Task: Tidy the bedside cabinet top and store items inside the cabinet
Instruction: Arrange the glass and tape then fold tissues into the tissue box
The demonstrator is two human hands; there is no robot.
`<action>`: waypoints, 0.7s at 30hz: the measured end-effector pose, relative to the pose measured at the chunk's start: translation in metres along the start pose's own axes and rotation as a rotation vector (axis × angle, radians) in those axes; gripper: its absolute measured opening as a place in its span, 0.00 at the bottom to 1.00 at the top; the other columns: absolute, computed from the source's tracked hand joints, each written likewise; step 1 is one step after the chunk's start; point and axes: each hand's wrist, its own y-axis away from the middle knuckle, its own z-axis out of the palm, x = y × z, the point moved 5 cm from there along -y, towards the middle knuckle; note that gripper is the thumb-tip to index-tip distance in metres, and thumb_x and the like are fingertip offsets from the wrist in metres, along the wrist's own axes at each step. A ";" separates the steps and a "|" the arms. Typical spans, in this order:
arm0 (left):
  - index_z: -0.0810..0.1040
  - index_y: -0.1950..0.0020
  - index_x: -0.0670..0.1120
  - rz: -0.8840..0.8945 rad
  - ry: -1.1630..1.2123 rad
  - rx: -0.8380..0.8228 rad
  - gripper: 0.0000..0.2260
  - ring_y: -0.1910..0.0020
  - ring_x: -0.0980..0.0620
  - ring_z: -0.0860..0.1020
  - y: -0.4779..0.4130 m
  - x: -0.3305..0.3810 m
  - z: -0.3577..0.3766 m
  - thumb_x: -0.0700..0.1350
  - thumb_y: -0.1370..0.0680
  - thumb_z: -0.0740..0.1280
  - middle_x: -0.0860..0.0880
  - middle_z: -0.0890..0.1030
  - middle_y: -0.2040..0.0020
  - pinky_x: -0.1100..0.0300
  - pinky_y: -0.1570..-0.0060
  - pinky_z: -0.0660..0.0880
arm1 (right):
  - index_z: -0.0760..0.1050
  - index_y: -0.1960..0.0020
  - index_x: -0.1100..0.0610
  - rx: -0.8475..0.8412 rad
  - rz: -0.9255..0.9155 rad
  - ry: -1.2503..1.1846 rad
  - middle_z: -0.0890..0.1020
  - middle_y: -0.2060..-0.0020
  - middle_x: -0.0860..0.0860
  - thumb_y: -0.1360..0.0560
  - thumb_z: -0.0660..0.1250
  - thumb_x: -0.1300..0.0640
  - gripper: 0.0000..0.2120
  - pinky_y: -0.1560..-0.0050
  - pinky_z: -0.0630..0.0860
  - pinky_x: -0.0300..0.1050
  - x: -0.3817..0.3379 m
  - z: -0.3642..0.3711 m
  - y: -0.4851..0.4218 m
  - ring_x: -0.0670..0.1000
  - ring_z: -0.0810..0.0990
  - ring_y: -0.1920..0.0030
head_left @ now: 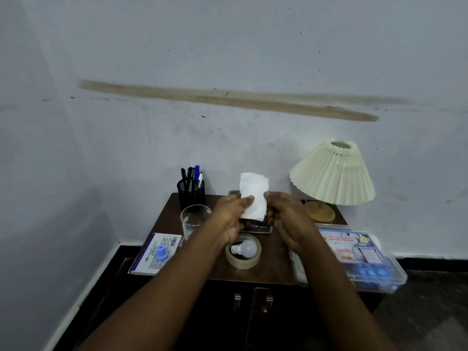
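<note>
A white tissue stands upright above the dark brown cabinet top. My left hand pinches its left edge with the thumb on the front. My right hand holds its right edge with curled fingers. Below the hands a white light bulb lies inside a roll of clear tape. A dark card with print lies flat under the tissue. A drinking glass, a black mesh pen holder and a white box with a blue cap on it are to the left.
A cream pleated lamp stands at the back right corner. A clear first aid box overhangs the right edge. The cabinet's two doors with metal handles are closed below. A pale wall is right behind.
</note>
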 end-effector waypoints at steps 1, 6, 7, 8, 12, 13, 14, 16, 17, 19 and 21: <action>0.80 0.43 0.36 -0.003 0.032 0.008 0.07 0.64 0.44 0.86 0.003 -0.006 -0.002 0.35 0.20 0.68 0.41 0.86 0.57 0.51 0.67 0.83 | 0.82 0.48 0.63 0.005 -0.027 -0.015 0.86 0.53 0.64 0.21 0.69 0.59 0.07 0.54 0.83 0.56 0.006 0.002 0.006 0.61 0.86 0.55; 0.80 0.41 0.37 0.022 0.084 0.045 0.08 0.57 0.42 0.86 0.013 -0.026 -0.014 0.36 0.20 0.69 0.37 0.86 0.48 0.51 0.63 0.83 | 0.83 0.55 0.61 0.149 -0.171 0.198 0.87 0.57 0.58 0.23 0.70 0.62 0.04 0.58 0.83 0.53 0.007 0.000 0.015 0.60 0.86 0.56; 0.81 0.42 0.38 0.039 0.099 0.055 0.08 0.59 0.43 0.86 0.016 -0.027 -0.015 0.37 0.21 0.70 0.37 0.86 0.49 0.53 0.67 0.82 | 0.83 0.55 0.62 0.153 -0.173 0.205 0.87 0.56 0.58 0.23 0.70 0.62 0.04 0.54 0.83 0.56 0.007 0.000 0.015 0.61 0.86 0.54; 0.81 0.42 0.37 0.052 0.119 0.062 0.08 0.60 0.44 0.86 0.018 -0.028 -0.016 0.36 0.21 0.70 0.38 0.86 0.49 0.54 0.69 0.82 | 0.83 0.55 0.61 0.154 -0.170 0.209 0.87 0.56 0.58 0.23 0.71 0.62 0.04 0.52 0.83 0.58 0.007 -0.001 0.016 0.61 0.86 0.53; 0.81 0.41 0.37 0.072 0.148 0.065 0.09 0.58 0.42 0.86 0.022 -0.025 -0.014 0.37 0.21 0.70 0.37 0.85 0.47 0.51 0.64 0.83 | 0.83 0.51 0.63 0.186 -0.184 0.210 0.87 0.54 0.57 0.23 0.71 0.62 0.04 0.48 0.83 0.61 0.006 0.001 0.019 0.62 0.86 0.50; 0.81 0.42 0.37 0.072 0.155 0.067 0.08 0.57 0.42 0.85 0.022 -0.025 -0.013 0.37 0.20 0.69 0.38 0.85 0.47 0.50 0.61 0.84 | 0.83 0.50 0.63 0.203 -0.189 0.212 0.87 0.54 0.57 0.23 0.71 0.62 0.05 0.48 0.82 0.61 0.006 0.001 0.019 0.61 0.86 0.50; 0.81 0.43 0.38 0.067 0.169 0.068 0.07 0.57 0.43 0.85 0.022 -0.025 -0.012 0.37 0.19 0.68 0.38 0.85 0.48 0.50 0.59 0.84 | 0.83 0.49 0.63 0.226 -0.196 0.225 0.87 0.53 0.57 0.23 0.71 0.62 0.05 0.47 0.82 0.61 0.006 0.000 0.018 0.60 0.86 0.50; 0.81 0.46 0.39 0.045 0.208 0.064 0.05 0.58 0.45 0.84 0.024 -0.025 -0.009 0.38 0.18 0.66 0.40 0.85 0.50 0.53 0.61 0.83 | 0.83 0.49 0.61 0.270 -0.208 0.258 0.87 0.53 0.55 0.23 0.71 0.60 0.05 0.47 0.82 0.60 0.007 -0.003 0.017 0.58 0.86 0.50; 0.80 0.47 0.40 0.025 0.231 0.062 0.04 0.59 0.46 0.84 0.026 -0.025 -0.008 0.38 0.18 0.66 0.41 0.85 0.52 0.55 0.64 0.83 | 0.84 0.50 0.59 0.290 -0.218 0.263 0.87 0.53 0.54 0.23 0.71 0.60 0.04 0.47 0.82 0.60 0.008 -0.004 0.017 0.57 0.86 0.50; 0.79 0.47 0.41 -0.024 0.282 0.056 0.03 0.62 0.48 0.85 0.028 -0.027 -0.008 0.40 0.18 0.66 0.43 0.85 0.55 0.59 0.69 0.81 | 0.84 0.52 0.55 0.332 -0.242 0.265 0.87 0.55 0.51 0.22 0.70 0.59 0.04 0.49 0.83 0.56 0.009 -0.005 0.018 0.54 0.86 0.52; 0.79 0.45 0.41 -0.075 0.324 0.038 0.04 0.60 0.48 0.85 0.029 -0.030 -0.006 0.40 0.18 0.67 0.43 0.86 0.56 0.56 0.66 0.82 | 0.84 0.52 0.54 0.371 -0.259 0.257 0.87 0.56 0.50 0.22 0.70 0.59 0.04 0.51 0.83 0.54 0.010 -0.006 0.018 0.51 0.86 0.54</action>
